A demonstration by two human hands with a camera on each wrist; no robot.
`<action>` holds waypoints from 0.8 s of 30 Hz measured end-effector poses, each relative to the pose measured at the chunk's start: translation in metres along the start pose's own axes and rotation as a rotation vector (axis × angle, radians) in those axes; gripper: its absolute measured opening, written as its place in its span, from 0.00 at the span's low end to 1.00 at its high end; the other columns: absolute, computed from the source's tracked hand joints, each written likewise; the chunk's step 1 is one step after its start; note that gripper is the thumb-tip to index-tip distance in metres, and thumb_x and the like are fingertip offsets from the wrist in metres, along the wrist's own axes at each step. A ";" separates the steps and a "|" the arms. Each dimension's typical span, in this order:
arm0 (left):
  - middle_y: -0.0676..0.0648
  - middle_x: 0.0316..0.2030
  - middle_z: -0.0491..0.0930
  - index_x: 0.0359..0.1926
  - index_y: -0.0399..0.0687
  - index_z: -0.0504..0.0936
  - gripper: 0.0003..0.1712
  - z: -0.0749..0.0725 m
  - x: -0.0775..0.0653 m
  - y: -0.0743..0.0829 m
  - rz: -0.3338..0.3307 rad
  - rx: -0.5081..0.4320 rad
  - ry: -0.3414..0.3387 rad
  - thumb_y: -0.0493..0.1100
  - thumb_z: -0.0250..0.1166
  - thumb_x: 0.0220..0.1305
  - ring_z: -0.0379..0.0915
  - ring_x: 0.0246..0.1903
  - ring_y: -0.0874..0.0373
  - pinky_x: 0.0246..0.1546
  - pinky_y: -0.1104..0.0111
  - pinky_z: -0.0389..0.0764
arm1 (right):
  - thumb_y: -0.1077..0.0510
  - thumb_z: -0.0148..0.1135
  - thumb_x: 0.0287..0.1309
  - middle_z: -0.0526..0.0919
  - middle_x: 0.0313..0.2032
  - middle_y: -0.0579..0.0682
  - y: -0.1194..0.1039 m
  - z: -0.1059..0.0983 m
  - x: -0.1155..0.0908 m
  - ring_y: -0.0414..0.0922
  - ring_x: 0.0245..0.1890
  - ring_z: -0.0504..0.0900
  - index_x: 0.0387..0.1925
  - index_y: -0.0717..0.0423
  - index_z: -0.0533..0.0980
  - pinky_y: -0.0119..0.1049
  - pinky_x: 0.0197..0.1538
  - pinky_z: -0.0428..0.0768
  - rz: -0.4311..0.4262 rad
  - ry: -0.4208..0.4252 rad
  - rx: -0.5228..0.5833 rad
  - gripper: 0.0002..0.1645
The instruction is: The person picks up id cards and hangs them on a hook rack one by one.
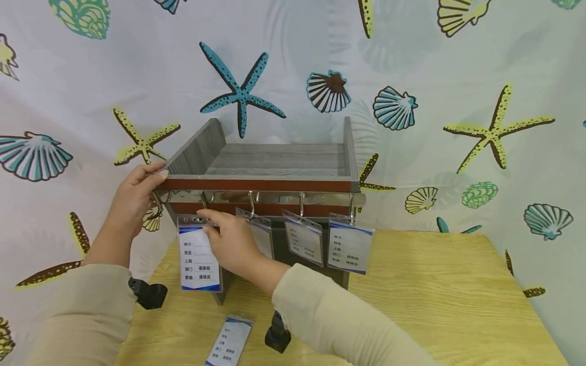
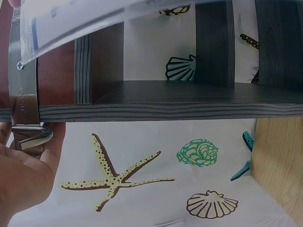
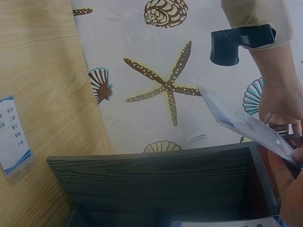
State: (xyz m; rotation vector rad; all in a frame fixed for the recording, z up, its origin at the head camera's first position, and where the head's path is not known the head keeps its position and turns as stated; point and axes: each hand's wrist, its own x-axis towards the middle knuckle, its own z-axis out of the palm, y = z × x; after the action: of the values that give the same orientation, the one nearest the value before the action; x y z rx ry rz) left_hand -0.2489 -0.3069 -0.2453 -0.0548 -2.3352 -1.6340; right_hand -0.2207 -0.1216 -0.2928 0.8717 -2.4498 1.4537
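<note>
A grey wooden shelf rack (image 1: 274, 185) with a red-brown front stands on the table, carrying a metal rail (image 1: 279, 197) of several hooks. At its left end, my left hand (image 1: 128, 203) grips the corner beside the leftmost hook (image 2: 32, 138). My right hand (image 1: 235, 244) pinches the top edge of a clear badge holder (image 1: 197, 256) just below the second hook (image 1: 203, 198); whether the slot is over that hook cannot be told. Three more badge holders hang from the hooks to the right, the outermost one (image 1: 350, 246) under the rail's right end.
Another badge holder (image 1: 231, 338) lies on the wood-grain table (image 1: 435, 295) in front of the rack. Behind hangs a white cloth (image 1: 293, 30) printed with shells and starfish. A black wrist-camera mount (image 1: 148, 294) sits on each forearm.
</note>
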 end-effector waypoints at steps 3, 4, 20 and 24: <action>0.58 0.43 0.65 0.61 0.53 0.61 0.29 0.001 0.000 0.000 -0.002 0.009 0.002 0.56 0.49 0.60 0.62 0.39 0.65 0.36 0.63 0.59 | 0.61 0.49 0.59 0.74 0.48 0.46 -0.001 0.001 0.000 0.35 0.08 0.58 0.53 0.50 0.69 0.22 0.15 0.63 0.017 -0.003 0.011 0.19; 0.56 0.44 0.65 0.61 0.53 0.60 0.29 0.001 0.000 0.000 -0.003 0.017 0.003 0.56 0.49 0.60 0.62 0.39 0.65 0.36 0.64 0.59 | 0.61 0.48 0.60 0.74 0.48 0.46 -0.001 0.001 0.000 0.35 0.06 0.57 0.53 0.50 0.69 0.22 0.13 0.62 0.020 -0.004 0.015 0.19; 0.57 0.42 0.65 0.60 0.54 0.62 0.28 0.000 0.001 -0.002 0.009 -0.030 0.009 0.56 0.51 0.59 0.63 0.37 0.65 0.35 0.65 0.60 | 0.61 0.48 0.59 0.77 0.41 0.48 -0.006 0.000 0.004 0.35 0.04 0.54 0.51 0.54 0.71 0.22 0.11 0.59 0.017 0.000 0.002 0.17; 0.56 0.44 0.65 0.60 0.54 0.63 0.28 0.001 0.000 -0.003 0.000 -0.030 0.019 0.56 0.51 0.59 0.63 0.38 0.65 0.35 0.65 0.60 | 0.60 0.49 0.59 0.78 0.35 0.47 -0.005 0.002 0.004 0.35 0.05 0.55 0.50 0.55 0.72 0.23 0.11 0.59 0.001 0.021 0.028 0.16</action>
State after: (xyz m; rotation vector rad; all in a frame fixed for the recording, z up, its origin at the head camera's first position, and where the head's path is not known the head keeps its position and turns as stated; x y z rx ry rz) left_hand -0.2494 -0.3070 -0.2479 -0.0451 -2.2966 -1.6624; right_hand -0.2205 -0.1262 -0.2881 0.8555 -2.4206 1.4939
